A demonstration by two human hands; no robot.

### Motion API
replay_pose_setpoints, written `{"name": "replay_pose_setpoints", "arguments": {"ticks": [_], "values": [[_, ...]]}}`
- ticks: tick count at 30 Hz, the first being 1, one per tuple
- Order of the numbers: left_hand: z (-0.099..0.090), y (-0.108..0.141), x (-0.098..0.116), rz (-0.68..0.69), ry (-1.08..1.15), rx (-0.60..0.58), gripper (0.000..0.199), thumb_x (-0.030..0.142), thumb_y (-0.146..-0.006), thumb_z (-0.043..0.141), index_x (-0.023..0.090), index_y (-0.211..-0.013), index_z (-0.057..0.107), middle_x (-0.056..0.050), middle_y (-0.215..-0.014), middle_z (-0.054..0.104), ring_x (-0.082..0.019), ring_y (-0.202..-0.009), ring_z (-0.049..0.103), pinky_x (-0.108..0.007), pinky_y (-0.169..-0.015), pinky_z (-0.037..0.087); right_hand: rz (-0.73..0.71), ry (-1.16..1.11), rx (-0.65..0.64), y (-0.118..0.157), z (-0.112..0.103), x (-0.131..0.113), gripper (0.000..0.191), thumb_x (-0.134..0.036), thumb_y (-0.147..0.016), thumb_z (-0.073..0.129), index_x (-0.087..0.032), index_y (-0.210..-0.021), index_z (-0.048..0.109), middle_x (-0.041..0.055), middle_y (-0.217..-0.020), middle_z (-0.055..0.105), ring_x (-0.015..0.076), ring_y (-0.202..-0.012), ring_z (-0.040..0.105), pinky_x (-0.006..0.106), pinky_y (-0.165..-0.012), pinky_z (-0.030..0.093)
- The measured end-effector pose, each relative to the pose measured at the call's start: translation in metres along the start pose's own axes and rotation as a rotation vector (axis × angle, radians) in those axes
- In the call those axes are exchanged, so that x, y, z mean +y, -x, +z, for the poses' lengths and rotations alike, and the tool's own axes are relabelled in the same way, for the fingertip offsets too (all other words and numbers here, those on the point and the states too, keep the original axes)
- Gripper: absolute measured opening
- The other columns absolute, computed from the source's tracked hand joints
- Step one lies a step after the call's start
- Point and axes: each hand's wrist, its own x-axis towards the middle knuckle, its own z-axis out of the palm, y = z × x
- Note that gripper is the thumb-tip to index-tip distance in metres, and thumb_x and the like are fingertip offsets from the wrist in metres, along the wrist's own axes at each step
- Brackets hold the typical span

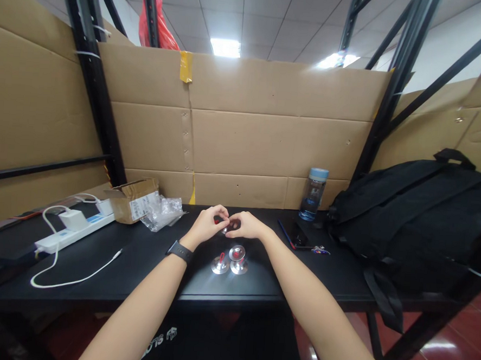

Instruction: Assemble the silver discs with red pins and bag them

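My left hand [209, 225], with a dark watch [180, 251] on its wrist, has its fingers curled in a pinch. Facing it, my right hand [246, 225] pinches too, and the fingertips of both nearly meet. Between them shows part of a small shiny finger cymbal [224, 229] with a bit of red cord; the fingers mostly hide it. Closer to me on the black table, a silver finger cymbal with a red loop [220, 264] lies at left. Beside it, another cymbal [236, 252] leans or rests over a third one [239, 267].
At left are a white power strip [78, 233] with a cable, an open carton [130, 199] and clear plastic wrap [163, 212]. A water bottle [313, 195], a dark phone [296, 234] and a black backpack [412, 228] stand or lie at right. Cardboard [243, 142] walls the back.
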Motion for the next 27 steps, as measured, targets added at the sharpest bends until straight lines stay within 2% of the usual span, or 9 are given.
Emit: {"name": "replay_pose_setpoints", "arguments": {"ticks": [3,6,8,14,22,27], "values": [[0.000,-0.002,-0.002,-0.007,-0.040,0.096,0.011,0.022,-0.085,0.063,0.022,-0.096,0.066,-0.002,-0.098,0.074,-0.019,-0.095,0.070,-0.029,-0.083,0.053,0.025,-0.032,0.089,-0.002,0.001,0.004,0.031,-0.033,-0.069,0.084,-0.019,-0.096,0.080,0.0023,-0.087,0.078,0.0160,-0.074,0.066,0.026,-0.072,0.049],[-0.001,-0.004,-0.007,-0.037,-0.093,0.210,0.014,0.018,-0.085,0.058,0.020,-0.097,0.066,-0.005,-0.099,0.073,-0.021,-0.095,0.068,-0.034,-0.089,0.052,0.063,-0.081,0.195,-0.004,0.000,0.012,0.041,-0.038,-0.070,0.084,-0.017,-0.104,0.078,0.0046,-0.091,0.077,0.0143,-0.071,0.063,0.026,-0.070,0.050],[-0.001,-0.004,-0.011,-0.050,-0.118,0.238,0.013,0.018,-0.083,0.060,0.020,-0.093,0.068,-0.006,-0.096,0.072,-0.021,-0.092,0.068,-0.036,-0.091,0.052,0.076,-0.123,0.242,-0.006,-0.001,0.016,0.047,-0.043,-0.071,0.083,-0.015,-0.109,0.076,0.0063,-0.095,0.077,0.0138,-0.070,0.062,0.027,-0.070,0.051],[0.002,-0.004,-0.011,-0.003,-0.126,0.144,0.011,0.028,-0.082,0.071,0.022,-0.089,0.076,-0.004,-0.097,0.073,-0.022,-0.092,0.070,-0.033,-0.087,0.053,0.054,-0.234,0.231,-0.007,0.003,0.014,0.046,-0.045,-0.072,0.083,-0.017,-0.108,0.074,0.0065,-0.100,0.076,0.0140,-0.074,0.064,0.027,-0.071,0.053],[0.005,-0.003,-0.010,0.039,-0.149,0.053,0.011,0.022,-0.083,0.067,0.021,-0.088,0.077,-0.004,-0.096,0.070,-0.019,-0.089,0.068,-0.032,-0.086,0.052,0.073,-0.215,0.202,-0.005,0.009,0.007,0.036,-0.033,-0.068,0.084,-0.018,-0.097,0.069,0.0035,-0.093,0.074,0.0144,-0.072,0.064,0.027,-0.068,0.052],[0.005,-0.003,-0.011,0.039,-0.184,0.028,0.012,0.018,-0.082,0.065,0.020,-0.086,0.076,-0.005,-0.098,0.067,-0.020,-0.090,0.067,-0.032,-0.085,0.053,0.029,-0.221,0.195,-0.005,0.011,0.000,0.040,-0.025,-0.070,0.079,-0.019,-0.108,0.068,0.0040,-0.104,0.074,0.0133,-0.074,0.066,0.027,-0.072,0.053]]}}
